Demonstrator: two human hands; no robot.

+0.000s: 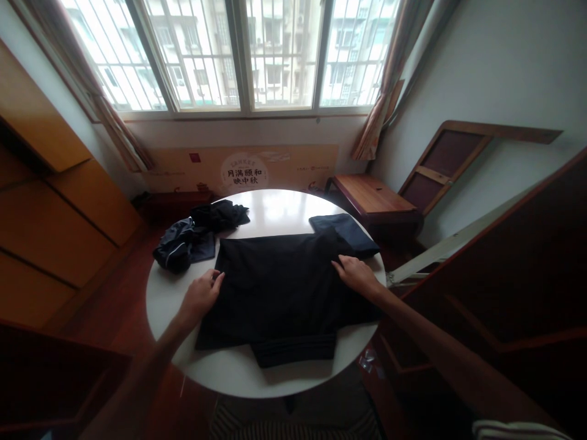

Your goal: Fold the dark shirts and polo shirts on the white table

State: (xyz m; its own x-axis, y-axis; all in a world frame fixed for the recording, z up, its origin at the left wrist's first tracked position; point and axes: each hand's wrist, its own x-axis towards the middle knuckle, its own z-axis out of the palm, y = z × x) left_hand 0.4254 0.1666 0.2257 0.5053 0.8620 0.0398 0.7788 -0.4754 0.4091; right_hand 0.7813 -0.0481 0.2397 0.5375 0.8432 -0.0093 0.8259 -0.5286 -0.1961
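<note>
A large black garment lies spread over the white round table, its kind not plain from here. Fingers and thumb of my left hand are closed on its left edge. On the other side, my right hand pinches the cloth near the right edge. A narrower dark folded part shows at the near side of the garment. Just beyond my right hand lies a folded navy garment, partly covered by the black cloth.
Crumpled dark clothes and a black bundle sit at the table's far left. Behind the table to the right stands a low wooden stand. A dark wooden panel rises on the right, and windows line the far wall.
</note>
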